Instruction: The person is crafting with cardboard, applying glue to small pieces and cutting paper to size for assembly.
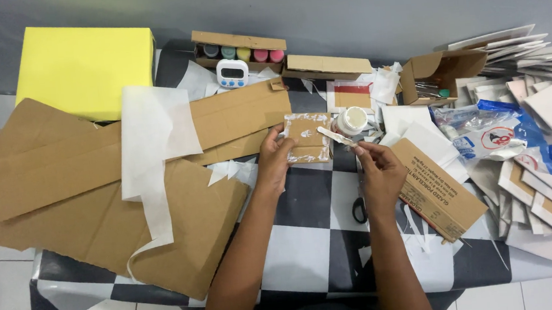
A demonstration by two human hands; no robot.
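1. My left hand (pixel 275 156): fingers curled closed on the left edge of a small cardboard square (pixel 308 137), thumb on top. The square is smeared with white glue along its borders and is held just above the checkered tablecloth (pixel 309 238), near the table's middle.
2. My right hand (pixel 378 170): thumb and fingertips pinched shut on a flat wooden stick (pixel 335 136). The stick slants up and to the left; its glue-tipped end lies at the right edge of the cardboard square.
3. Open white glue pot (pixel 354 118): upright, just right of the square and just beyond the stick.
4. Scissors (pixel 359 209): on the cloth, partly hidden under my right wrist.
5. Brown printed carton, flattened (pixel 438 191): just right of my right hand.
6. Large cardboard sheets (pixel 96 208): overlapped across the left of the table, with white paper strips (pixel 153 141) draped over them.
7. Yellow box (pixel 82 68): far left corner.
8. Box of paint bottles with coloured caps (pixel 239 49): far edge; a white digital timer (pixel 232 73) stands just in front of it.
9. Open small carton (pixel 443 73): far right of centre.
10. Clear plastic bag with blue and red print (pixel 497 134): right side.
11. Pile of white-wrapped squares (pixel 544 186): right edge, several showing cardboard centres.
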